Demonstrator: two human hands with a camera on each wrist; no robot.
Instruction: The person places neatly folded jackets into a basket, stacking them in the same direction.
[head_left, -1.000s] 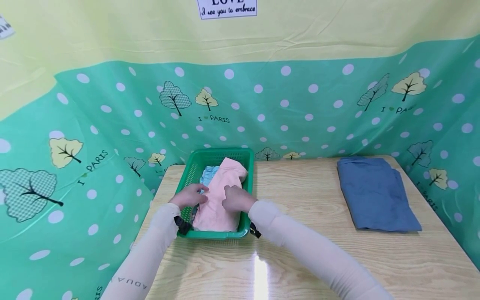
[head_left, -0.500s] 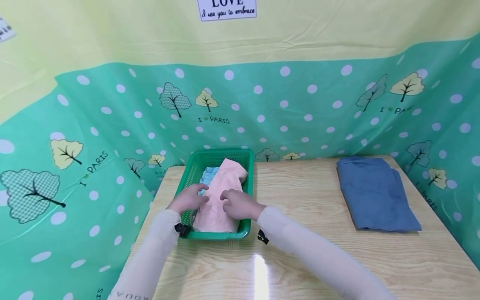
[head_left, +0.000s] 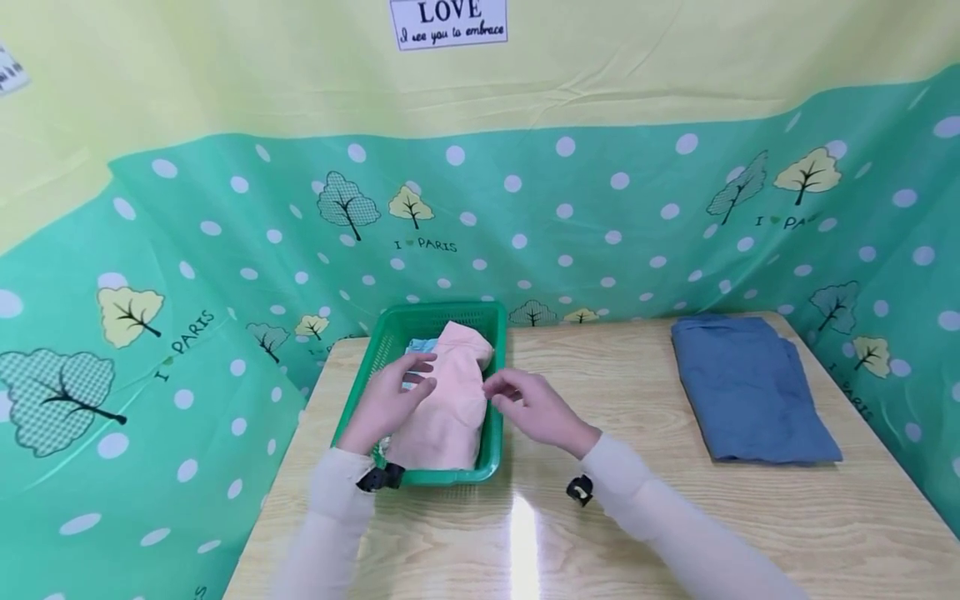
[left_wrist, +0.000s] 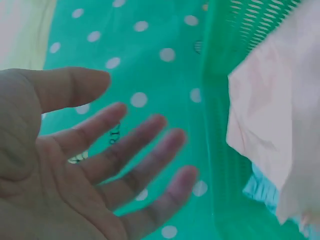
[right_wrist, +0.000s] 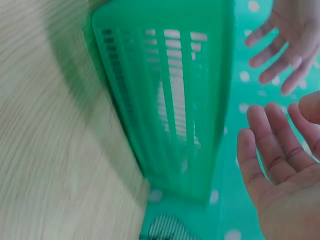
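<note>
A folded pink garment (head_left: 450,417) lies in the green plastic basket (head_left: 491,454), over a light blue cloth (head_left: 422,344) that peeks out at its upper left. My left hand (head_left: 390,396) hovers above the basket's left side, fingers spread and holding nothing; the left wrist view shows the palm and fingers (left_wrist: 150,170) apart from the pink garment (left_wrist: 265,110). Over the basket's right rim is my right hand (head_left: 536,404), its fingers relaxed and holding nothing. In the right wrist view, my right hand (right_wrist: 285,160) appears beside the basket's slotted wall (right_wrist: 165,100).
A folded dark blue cloth (head_left: 750,392) lies at the right of the wooden table (head_left: 600,375). Behind and at both sides hangs a green and yellow curtain (head_left: 600,225) with dots and trees. Light reflects off the tabletop near its front.
My right hand has moved back and to the right, from the pink garment to the basket's rim. My left hand has lifted off the garment. The pink garment stays in the basket.
</note>
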